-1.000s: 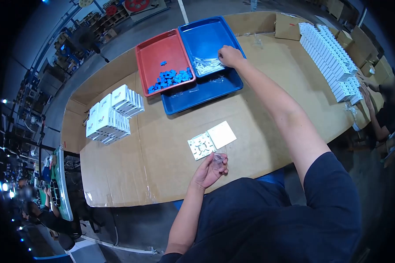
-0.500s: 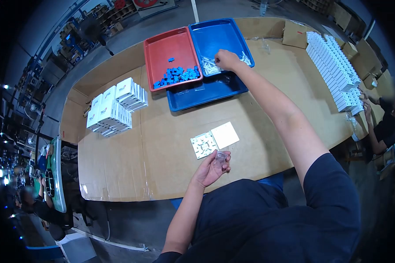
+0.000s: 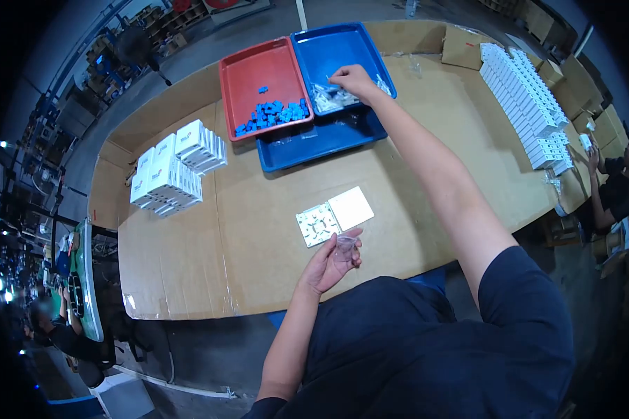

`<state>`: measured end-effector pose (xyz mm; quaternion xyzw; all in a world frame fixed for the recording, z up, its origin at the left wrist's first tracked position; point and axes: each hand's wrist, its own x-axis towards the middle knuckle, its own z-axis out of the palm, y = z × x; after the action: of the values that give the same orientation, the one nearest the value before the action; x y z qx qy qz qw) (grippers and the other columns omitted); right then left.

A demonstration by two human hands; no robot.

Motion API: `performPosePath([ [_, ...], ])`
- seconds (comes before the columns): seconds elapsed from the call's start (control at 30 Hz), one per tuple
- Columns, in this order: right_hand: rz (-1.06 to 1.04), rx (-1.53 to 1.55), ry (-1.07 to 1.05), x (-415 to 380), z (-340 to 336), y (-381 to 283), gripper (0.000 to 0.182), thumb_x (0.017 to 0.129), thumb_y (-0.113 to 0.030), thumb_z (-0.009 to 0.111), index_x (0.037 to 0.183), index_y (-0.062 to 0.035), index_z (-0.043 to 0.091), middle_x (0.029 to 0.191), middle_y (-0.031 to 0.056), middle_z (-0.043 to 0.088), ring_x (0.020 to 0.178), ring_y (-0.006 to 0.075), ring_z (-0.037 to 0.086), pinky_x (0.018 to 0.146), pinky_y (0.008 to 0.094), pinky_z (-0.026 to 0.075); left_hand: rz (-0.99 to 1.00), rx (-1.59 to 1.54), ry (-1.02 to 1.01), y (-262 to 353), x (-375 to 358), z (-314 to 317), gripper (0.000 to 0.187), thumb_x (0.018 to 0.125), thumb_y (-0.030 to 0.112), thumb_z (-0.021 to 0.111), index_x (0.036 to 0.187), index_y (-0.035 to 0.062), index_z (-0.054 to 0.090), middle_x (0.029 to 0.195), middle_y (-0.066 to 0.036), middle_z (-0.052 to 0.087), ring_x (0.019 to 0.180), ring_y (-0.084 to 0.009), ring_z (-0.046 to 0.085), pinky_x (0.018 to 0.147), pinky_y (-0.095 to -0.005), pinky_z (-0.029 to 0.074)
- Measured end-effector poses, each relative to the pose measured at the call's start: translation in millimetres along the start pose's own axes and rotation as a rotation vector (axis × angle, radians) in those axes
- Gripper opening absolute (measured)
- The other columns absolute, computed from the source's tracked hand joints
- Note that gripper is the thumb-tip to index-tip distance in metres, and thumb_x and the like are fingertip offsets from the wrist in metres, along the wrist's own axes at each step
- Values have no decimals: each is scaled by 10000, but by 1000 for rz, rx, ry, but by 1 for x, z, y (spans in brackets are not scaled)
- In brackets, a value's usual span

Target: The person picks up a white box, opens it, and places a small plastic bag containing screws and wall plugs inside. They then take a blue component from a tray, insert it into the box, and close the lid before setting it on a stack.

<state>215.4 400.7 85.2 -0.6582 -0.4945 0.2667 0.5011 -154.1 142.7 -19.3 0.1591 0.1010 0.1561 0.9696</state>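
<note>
My left hand is closed around a small clear plastic bag, near the front edge of the table. Just beyond it lie an open white square plate with moulded parts inside and a plain white square cover, side by side. My right hand is over the blue tray, its thumb and fingers pinched together. Small white pieces lie beneath it, partly blurred. What the pinch holds is too blurred to make out.
A red tray with blue parts stands left of the blue tray. A lower dark blue tray sits in front. Stacked white boxes are at left, rows of white units at right, near a co-worker.
My right hand has lifted slightly from the white pieces, and its pinched fingers now show. My left hand still holds the clear bag. The view has shifted a little.
</note>
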Motion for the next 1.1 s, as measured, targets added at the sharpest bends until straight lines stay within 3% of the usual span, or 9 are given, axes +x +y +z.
performPosePath([
  [0.03, 81, 267, -78, -22, -9, -20, 156, 898, -197, 780, 908, -42, 786, 865, 28, 744, 697, 61, 593, 587, 220, 456, 5, 11, 24, -1, -1, -2, 632, 1118, 471, 426, 1509, -24, 465, 1172, -107, 681, 942, -209, 657, 916, -394, 526],
  [0.07, 151, 435, -143, -42, -16, -40, 136, 967, -149, 713, 1007, -22, 738, 974, 34, 761, 692, 47, 542, 611, 209, 419, 9, 21, 47, -2, 0, -4, 638, 1119, 476, 418, 1522, -17, 455, 1181, -106, 680, 951, -214, 659, 918, -394, 526],
  [0.33, 143, 752, -227, -201, -22, -33, 57, 983, -113, 681, 1005, -60, 679, 755, -38, 535, 628, 48, 431, 555, 220, 326, 290, -29, 203, 19, 17, 48, 550, 1112, 441, 476, 1443, 5, 523, 1210, -110, 676, 991, -221, 686, 912, -370, 580],
  [0.43, 167, 767, -202, -266, -9, -28, 116, 936, -87, 737, 1043, -56, 705, 762, -39, 590, 634, 41, 483, 554, 230, 372, 278, 5, 206, 25, 14, 60, 566, 1110, 485, 456, 1421, 22, 555, 1196, -97, 700, 984, -223, 687, 926, -375, 569],
  [0.6, 148, 514, -158, -317, -7, -41, 192, 932, -85, 763, 1113, -26, 747, 801, -28, 665, 673, 43, 547, 587, 221, 420, 246, 95, 258, 25, 14, 73, 581, 1114, 503, 429, 1408, 24, 578, 1198, -94, 719, 1003, -219, 687, 932, -372, 559],
  [0.8, 78, 302, -286, -320, -17, -78, 59, 910, -68, 788, 956, -37, 771, 794, -54, 647, 670, 11, 506, 606, 201, 399, 234, 275, 329, 19, 13, 84, 529, 1099, 448, 518, 1353, -7, 605, 1163, -120, 719, 1018, -221, 708, 917, -353, 569],
  [0.87, 24, 84, -442, -314, -18, -87, 74, 893, -57, 787, 961, -34, 767, 825, -28, 664, 699, 48, 540, 629, 233, 432, 238, 263, 329, 17, 9, 83, 516, 1097, 446, 526, 1329, -6, 613, 1144, -122, 723, 1022, -225, 709, 911, -358, 573],
  [1.07, -272, 39, -640, -297, -3, -91, 137, 864, -67, 795, 999, -52, 776, 1033, 23, 700, 841, 149, 622, 711, 297, 487, 251, 231, 361, 15, 5, 75, 496, 1097, 465, 513, 1292, 22, 621, 1145, -125, 725, 1022, -231, 715, 900, -375, 585],
  [1.1, -261, -11, -682, -296, -4, -97, 149, 889, -104, 758, 1025, -47, 785, 1087, 58, 719, 902, 200, 659, 803, 333, 538, 255, 241, 349, 15, 4, 73, 491, 1104, 473, 489, 1307, 43, 613, 1170, -119, 725, 1021, -230, 719, 906, -378, 587],
])
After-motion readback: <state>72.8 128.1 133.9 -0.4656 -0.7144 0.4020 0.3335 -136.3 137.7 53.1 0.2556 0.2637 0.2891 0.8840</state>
